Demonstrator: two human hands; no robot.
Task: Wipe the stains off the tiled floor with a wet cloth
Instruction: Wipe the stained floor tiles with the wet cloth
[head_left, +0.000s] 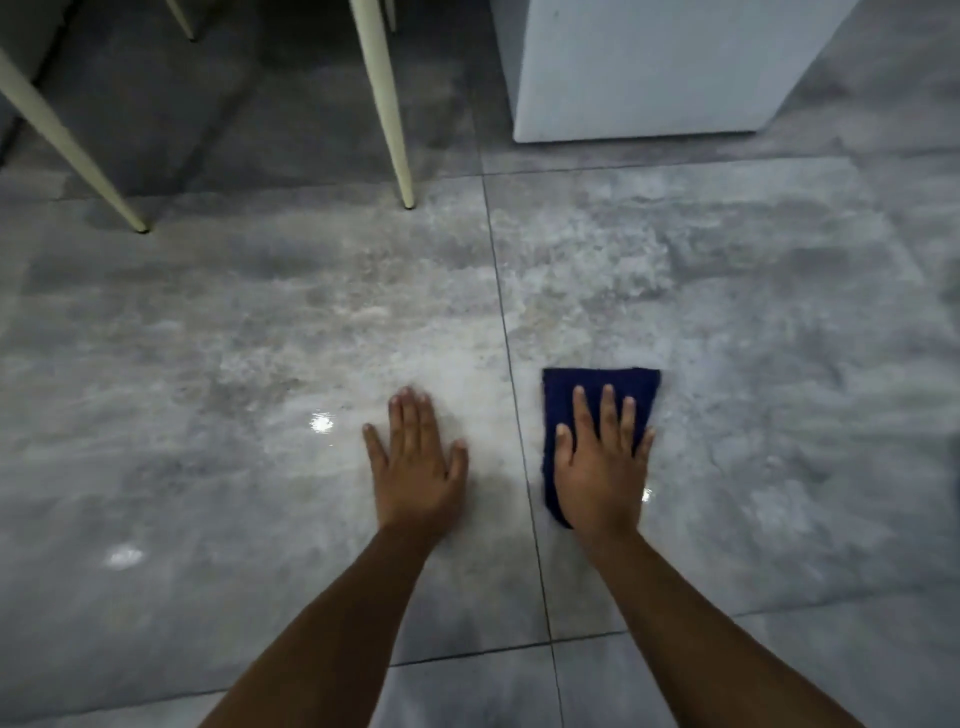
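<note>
A folded dark blue cloth (597, 384) lies flat on the grey tiled floor (260, 322), just right of a grout line. My right hand (602, 462) presses palm-down on the cloth with fingers spread, covering its lower half. My left hand (415, 462) rests flat on the bare tile to the left of the grout line, fingers apart, holding nothing. The tiles around both hands look glossy and mottled with pale patches; I cannot tell stains from tile pattern.
Two cream furniture legs (387, 104) (62, 140) stand on the floor at the upper left. A white box-shaped appliance or cabinet (649, 73) sits at the upper right. Light reflections (321, 423) glint on the floor left of my hands.
</note>
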